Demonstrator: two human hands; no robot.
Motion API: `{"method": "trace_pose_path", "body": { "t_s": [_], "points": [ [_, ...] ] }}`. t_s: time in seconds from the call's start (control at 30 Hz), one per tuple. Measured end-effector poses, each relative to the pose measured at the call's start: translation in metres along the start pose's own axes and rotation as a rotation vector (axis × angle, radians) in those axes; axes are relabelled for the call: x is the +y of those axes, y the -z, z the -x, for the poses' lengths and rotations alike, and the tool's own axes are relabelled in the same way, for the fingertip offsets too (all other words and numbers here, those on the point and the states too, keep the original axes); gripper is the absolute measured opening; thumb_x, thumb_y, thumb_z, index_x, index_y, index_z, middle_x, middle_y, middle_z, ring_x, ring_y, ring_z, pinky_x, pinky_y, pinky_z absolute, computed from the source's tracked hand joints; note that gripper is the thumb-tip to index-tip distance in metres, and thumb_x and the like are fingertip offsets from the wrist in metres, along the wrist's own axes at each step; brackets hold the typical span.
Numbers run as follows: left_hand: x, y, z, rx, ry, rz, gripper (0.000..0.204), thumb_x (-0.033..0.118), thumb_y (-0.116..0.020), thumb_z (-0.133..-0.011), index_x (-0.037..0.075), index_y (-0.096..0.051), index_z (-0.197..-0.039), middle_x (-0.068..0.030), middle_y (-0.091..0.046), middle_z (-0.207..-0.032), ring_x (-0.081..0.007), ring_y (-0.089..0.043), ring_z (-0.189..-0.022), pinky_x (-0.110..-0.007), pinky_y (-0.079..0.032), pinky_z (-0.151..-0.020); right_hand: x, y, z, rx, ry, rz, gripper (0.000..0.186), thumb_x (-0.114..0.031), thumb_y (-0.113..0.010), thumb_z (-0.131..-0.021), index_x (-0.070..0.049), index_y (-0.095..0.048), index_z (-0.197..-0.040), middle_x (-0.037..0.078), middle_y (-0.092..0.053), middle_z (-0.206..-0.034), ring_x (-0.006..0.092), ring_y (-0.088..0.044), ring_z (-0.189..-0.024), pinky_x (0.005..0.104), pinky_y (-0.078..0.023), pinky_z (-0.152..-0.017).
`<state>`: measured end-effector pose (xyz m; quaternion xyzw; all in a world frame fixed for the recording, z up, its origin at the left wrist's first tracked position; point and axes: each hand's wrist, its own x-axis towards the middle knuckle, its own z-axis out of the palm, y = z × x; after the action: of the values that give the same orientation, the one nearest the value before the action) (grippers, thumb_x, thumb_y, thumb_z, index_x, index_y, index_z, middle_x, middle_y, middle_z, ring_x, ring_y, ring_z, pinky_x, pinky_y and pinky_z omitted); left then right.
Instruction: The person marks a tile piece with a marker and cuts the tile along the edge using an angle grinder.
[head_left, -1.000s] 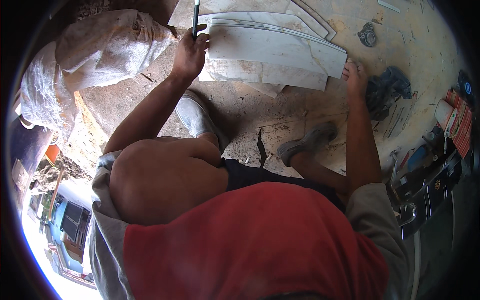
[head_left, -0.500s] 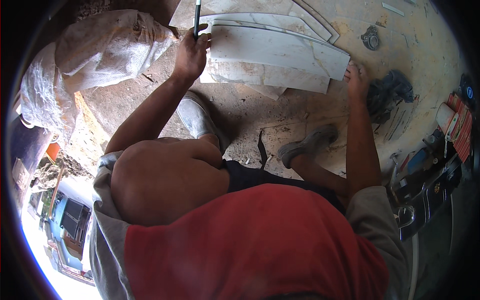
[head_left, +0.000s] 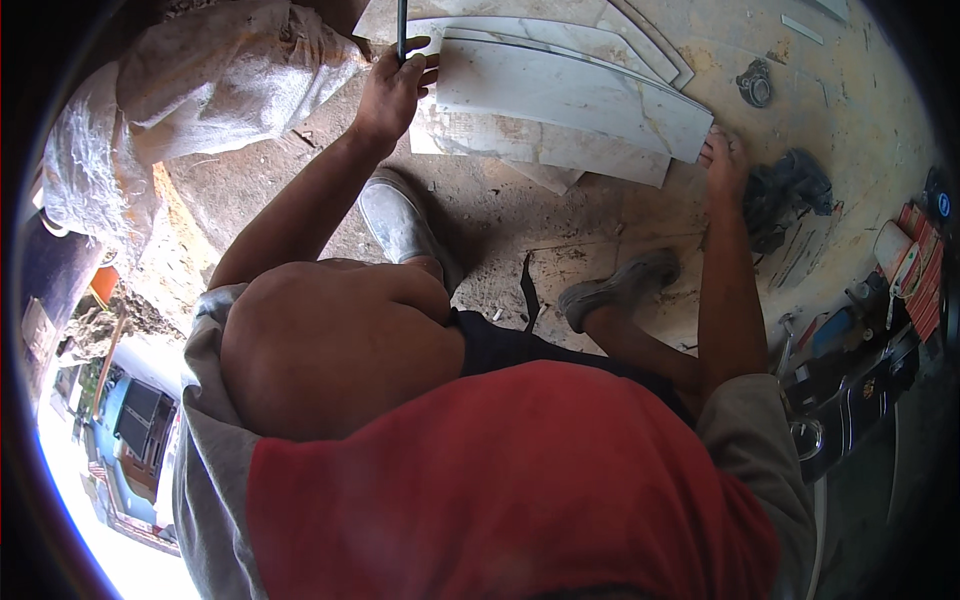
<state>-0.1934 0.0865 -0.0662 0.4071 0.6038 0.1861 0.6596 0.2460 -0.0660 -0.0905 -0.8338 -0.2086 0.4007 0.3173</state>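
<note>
My left hand (head_left: pixel 405 72) is closed around an upright dark, pen-like stick (head_left: pixel 402 28) at the left end of a long white marble-patterned tile strip (head_left: pixel 570 90). My right hand (head_left: pixel 718 150) has its fingers curled on the strip's right end. The strip lies on several stacked tile pieces (head_left: pixel 540 140) of similar pattern, some with cut, angled edges, on the dusty floor. A small grey round object (head_left: pixel 755 83) lies to the right of the stack, and a dark crumpled item (head_left: pixel 790 185) is just beyond my right hand.
A crumpled whitish sack (head_left: pixel 220 75) fills the upper left. My boots (head_left: pixel 395 215) stand below the tiles. At the right edge are assorted tools (head_left: pixel 840 350) and a red striped object (head_left: pixel 925 280). Thin offcuts (head_left: pixel 800 29) lie at the top right. A bright outdoor area shows at lower left.
The view has shifted and turned slightly, so the tiles and sack sit a little differently in the frame. Both hands keep their places at the ends of the strip.
</note>
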Motion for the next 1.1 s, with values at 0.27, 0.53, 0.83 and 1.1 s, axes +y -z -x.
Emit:
{"method": "trace_pose_path", "body": {
  "t_s": [0.27,0.53,0.83,1.1],
  "points": [
    [-0.002,0.003,-0.001,-0.030,-0.033,0.013,0.045,0.026,-0.042,-0.100,0.004,-0.043,-0.139,-0.0170,-0.060,-0.128,-0.0257,-0.059,-0.116,-0.036,-0.044,-0.097,-0.003,-0.002,-0.002,-0.006,0.012,0.014,0.036,-0.028,-0.055,-0.091,0.001,-0.058,-0.112,0.009,-0.064,-0.101,0.0156,-0.061,-0.087,0.0275,-0.048,-0.076],
    [0.000,0.006,0.000,-0.064,-0.011,0.034,0.046,0.026,-0.041,-0.101,0.004,-0.042,-0.140,-0.0170,-0.058,-0.131,-0.0259,-0.058,-0.118,-0.037,-0.044,-0.097,-0.001,-0.005,-0.001,-0.025,0.009,0.016,0.036,-0.027,-0.054,-0.092,-0.001,-0.058,-0.116,0.007,-0.063,-0.103,0.0142,-0.061,-0.086,0.0269,-0.048,-0.075],
    [-0.003,0.010,-0.005,-0.113,-0.006,0.055,0.045,0.028,-0.044,-0.101,0.006,-0.044,-0.140,-0.0144,-0.059,-0.129,-0.0233,-0.059,-0.115,-0.035,-0.045,-0.094,0.009,0.002,-0.006,0.003,0.030,0.126,0.035,-0.026,-0.057,-0.091,-0.003,-0.060,-0.117,0.004,-0.063,-0.099,0.0122,-0.058,-0.081,0.0265,-0.048,-0.072],
    [0.001,0.008,-0.001,-0.085,0.046,0.039,0.046,0.028,-0.042,-0.102,0.007,-0.040,-0.143,-0.0148,-0.055,-0.135,-0.0251,-0.056,-0.121,-0.037,-0.043,-0.098,0.002,-0.005,0.006,0.055,0.045,-0.070,0.036,-0.016,-0.064,-0.082,0.001,-0.062,-0.114,0.010,-0.068,-0.090,0.0170,-0.064,-0.079,0.0294,-0.051,-0.073]
  ]
}}
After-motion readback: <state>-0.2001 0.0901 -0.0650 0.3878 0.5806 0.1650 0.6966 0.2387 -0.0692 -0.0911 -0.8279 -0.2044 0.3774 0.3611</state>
